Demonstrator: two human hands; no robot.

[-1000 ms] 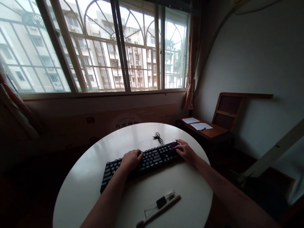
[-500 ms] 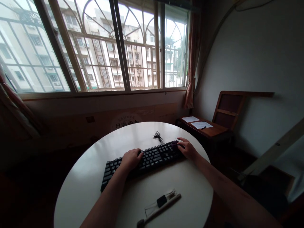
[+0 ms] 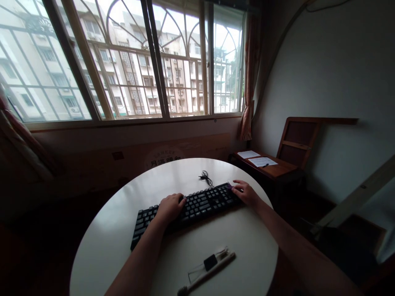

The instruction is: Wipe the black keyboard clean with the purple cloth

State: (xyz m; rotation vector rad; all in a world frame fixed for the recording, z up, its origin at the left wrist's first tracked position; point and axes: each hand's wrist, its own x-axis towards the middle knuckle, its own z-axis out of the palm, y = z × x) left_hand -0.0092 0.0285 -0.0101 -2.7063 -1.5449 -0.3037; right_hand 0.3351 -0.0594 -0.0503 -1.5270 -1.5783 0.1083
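My left hand [image 3: 169,207] lies palm down on the left-middle keys of the black keyboard [image 3: 202,202], fingers loosely curled and clasping nothing. The keyboard lies slantwise across the middle of the round white table [image 3: 117,230]. Just beyond it I see a coiled black cable [image 3: 205,177], near the front edge a slim brush with a clear packet [image 3: 207,266], and my right hand [image 3: 248,194] rests at the keyboard's right end with fingertips at a small purple piece [image 3: 229,186]; I cannot tell whether they pinch it.
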